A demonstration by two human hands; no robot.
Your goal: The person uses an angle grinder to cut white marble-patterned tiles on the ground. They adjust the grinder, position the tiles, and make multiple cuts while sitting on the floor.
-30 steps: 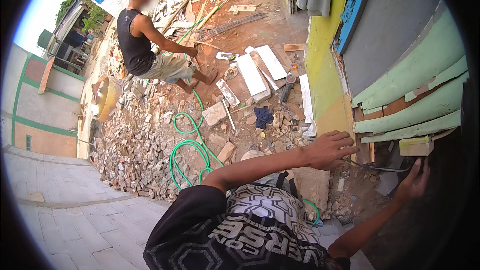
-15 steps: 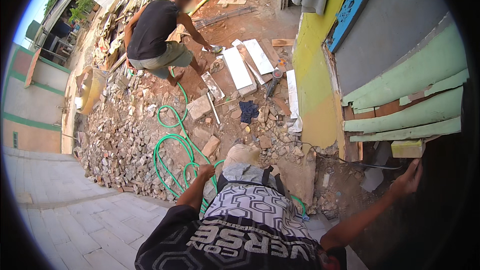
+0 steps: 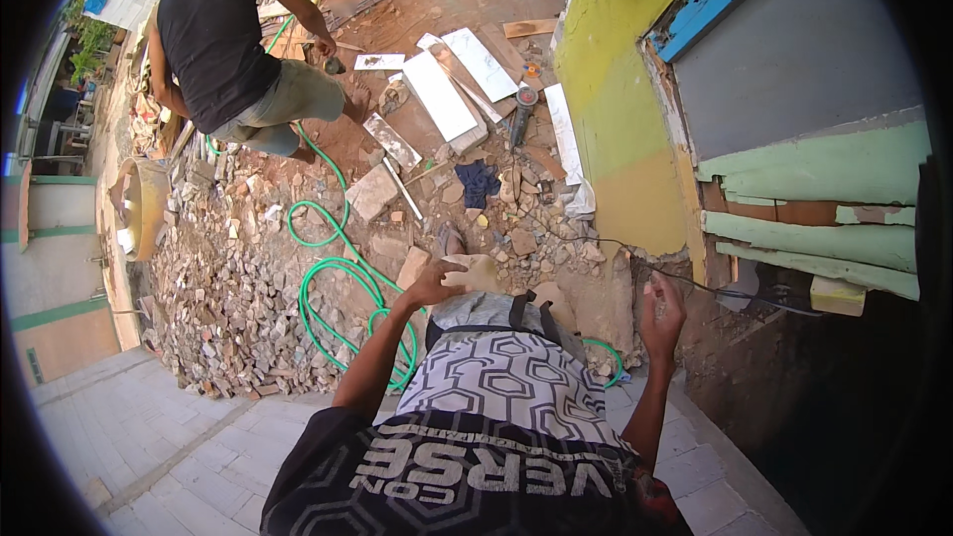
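My left hand (image 3: 435,284) hovers in front of my body near the loose green hose (image 3: 308,308), its fingers apart and holding nothing. Out to the right, my right hand (image 3: 662,318) is raised with loosely bent fingers and nothing visible in it. It is close to a dark cable (image 3: 715,290) that runs along the wall's foot. A pale yellow block (image 3: 837,295) sits under the green boards (image 3: 814,238), apart from that hand. On the ground ahead are white tiles (image 3: 440,94), an angle grinder (image 3: 523,117) and a crumpled dark cloth (image 3: 478,184).
A co-worker (image 3: 223,50) in a dark sleeveless top stands bent at the far left, a small dark object (image 3: 335,66) at one hand. Broken rubble (image 3: 238,308) covers the ground on the left, beside grey paving (image 3: 129,427). A yellow wall (image 3: 625,139) rises at the right.
My right hand has come away from the pale yellow block and swung left toward my body. My left hand's fingers have spread. The co-worker has shifted left, and one hand has lifted from the ground.
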